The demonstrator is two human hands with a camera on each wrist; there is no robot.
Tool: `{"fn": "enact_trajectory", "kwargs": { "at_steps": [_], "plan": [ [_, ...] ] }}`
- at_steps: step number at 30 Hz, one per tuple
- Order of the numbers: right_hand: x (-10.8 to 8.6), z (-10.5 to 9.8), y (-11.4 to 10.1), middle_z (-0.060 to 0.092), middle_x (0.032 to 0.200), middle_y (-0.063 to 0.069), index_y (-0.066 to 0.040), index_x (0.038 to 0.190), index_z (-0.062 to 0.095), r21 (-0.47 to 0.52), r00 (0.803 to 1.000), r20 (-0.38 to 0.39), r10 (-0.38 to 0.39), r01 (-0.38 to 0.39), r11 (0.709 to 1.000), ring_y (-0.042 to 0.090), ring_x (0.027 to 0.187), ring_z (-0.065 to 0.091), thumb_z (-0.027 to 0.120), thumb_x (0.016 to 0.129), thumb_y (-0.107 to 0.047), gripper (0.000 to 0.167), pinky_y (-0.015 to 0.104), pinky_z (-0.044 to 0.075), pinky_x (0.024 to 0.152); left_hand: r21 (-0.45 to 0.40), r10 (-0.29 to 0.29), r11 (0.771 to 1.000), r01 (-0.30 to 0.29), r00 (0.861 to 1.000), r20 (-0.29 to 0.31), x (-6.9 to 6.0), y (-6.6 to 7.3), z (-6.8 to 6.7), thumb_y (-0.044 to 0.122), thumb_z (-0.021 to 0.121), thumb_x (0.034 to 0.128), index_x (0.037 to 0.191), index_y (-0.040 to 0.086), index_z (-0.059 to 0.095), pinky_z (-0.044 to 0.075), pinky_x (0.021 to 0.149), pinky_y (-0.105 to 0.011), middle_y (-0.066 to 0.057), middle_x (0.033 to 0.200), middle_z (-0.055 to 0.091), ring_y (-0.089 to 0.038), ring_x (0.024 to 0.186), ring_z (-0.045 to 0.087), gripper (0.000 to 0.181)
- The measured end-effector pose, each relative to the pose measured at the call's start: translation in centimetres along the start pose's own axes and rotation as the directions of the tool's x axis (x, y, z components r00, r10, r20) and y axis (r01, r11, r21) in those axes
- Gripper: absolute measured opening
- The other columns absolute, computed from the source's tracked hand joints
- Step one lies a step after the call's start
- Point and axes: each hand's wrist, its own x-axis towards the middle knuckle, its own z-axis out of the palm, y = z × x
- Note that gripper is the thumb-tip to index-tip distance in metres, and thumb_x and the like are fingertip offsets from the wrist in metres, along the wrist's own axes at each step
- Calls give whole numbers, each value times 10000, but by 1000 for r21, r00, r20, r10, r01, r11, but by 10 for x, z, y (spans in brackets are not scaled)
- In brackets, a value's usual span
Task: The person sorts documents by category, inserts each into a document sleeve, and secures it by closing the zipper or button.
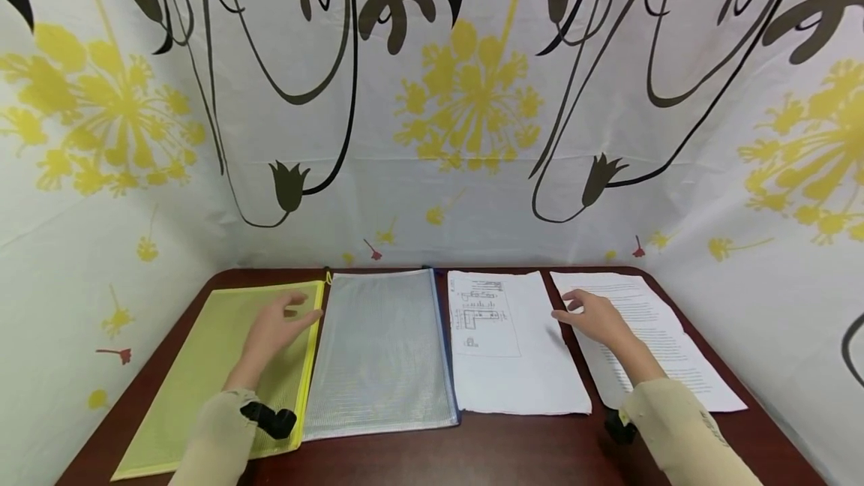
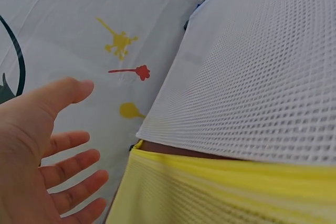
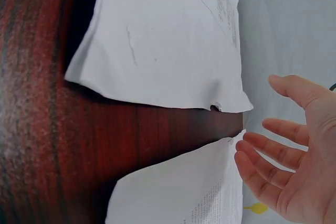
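My left hand [image 1: 275,327] hovers over a yellow mesh zipper pouch [image 1: 202,366], its fingers loosely bent with nothing between them. Right of that pouch lies a clear-white mesh zipper pouch [image 1: 385,358] with a blue edge. In the left wrist view, the left hand [image 2: 47,156] has its thumb apart from the fingers. My right hand [image 1: 594,315] is in the air near the gap between two paper stacks, holding nothing. One stack [image 1: 516,373] carries a drawn diagram; the other stack [image 1: 664,343] bears lines of print. The right wrist view shows that hand [image 3: 294,156] with relaxed fingers.
Everything lies side by side on a dark reddish-brown table [image 1: 513,452]. A white cloth [image 1: 472,208] with yellow and dark plant prints hangs behind the table and along both sides. A black wrist camera [image 1: 270,420] sits on the left sleeve.
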Motion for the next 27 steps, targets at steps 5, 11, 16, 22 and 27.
{"fn": "enact_trajectory", "kwargs": {
  "at_steps": [5,11,16,22,27],
  "plan": [
    [-1,2,3,662,1175,273,48,1316,558,12,1000,-10,25,-25,1000,436,1055,624,654,928,-429,622,537,540,826,-104,-31,994,33,999,15,-2,-2,7,438,660,939,1430,33,488,476,1050,-565,-225,1460,507,-437,1295,524,659],
    [-2,6,5,669,1148,275,57,1311,551,39,998,10,55,-55,998,335,900,685,658,931,-415,615,445,564,729,-147,-69,987,71,997,19,-5,-11,16,318,694,935,1410,33,508,492,1033,-552,-235,1447,511,-430,1274,538,584],
    [-3,8,5,659,1139,293,75,1311,537,106,996,53,71,-76,991,198,727,698,674,917,-399,632,333,544,638,-117,-101,988,99,995,-9,-8,-23,27,269,732,903,1358,-5,549,516,992,-525,-247,1366,573,-401,1197,578,562],
    [-5,11,5,691,1042,260,107,1292,531,168,992,83,95,-108,980,157,676,687,696,906,-334,609,318,579,628,-91,-86,993,81,995,-49,-7,-30,34,187,763,861,1313,-58,562,510,974,-519,-259,1288,605,-384,1124,586,552],
    [-6,15,2,692,949,211,122,1264,535,190,987,108,120,-139,972,141,621,662,721,893,-277,575,317,593,605,-70,-92,994,88,994,-55,-7,-29,36,151,759,858,1286,-69,571,508,962,-517,-252,1252,601,-370,1103,581,517]
  ]
}}
